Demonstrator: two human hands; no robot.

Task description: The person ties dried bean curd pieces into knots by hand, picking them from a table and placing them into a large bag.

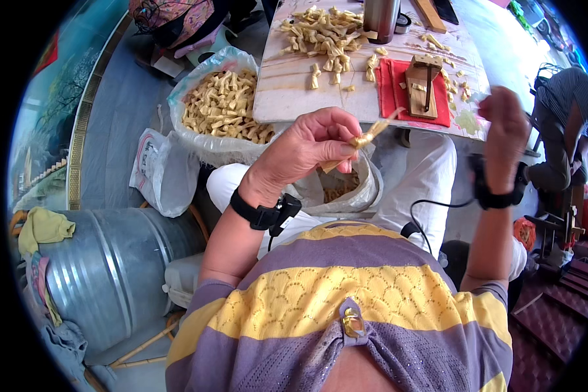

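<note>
My left hand (323, 142) pinches a pale yellow knotted strip (363, 139) between thumb and fingers, just off the near edge of the table; thin loose ends point up and to the right. My right hand (507, 117) is raised past the table's right corner, blurred, apart from the strip; its fingers look curled, and I cannot tell if they hold anything. A small wooden block with a dark metal bar (428, 88) lies on a red cloth (388, 90) on the table (284, 100). A heap of similar knotted pieces (323, 34) lies at the table's far left.
A plastic-lined sack of knotted pieces (220, 108) stands left of the table. Another open sack (370, 191) sits between my knees. A metal bottle (381, 19) and a tape roll (403, 23) stand on the table. A metal drum (112, 269) is at left; another person (563, 117) bends at far right.
</note>
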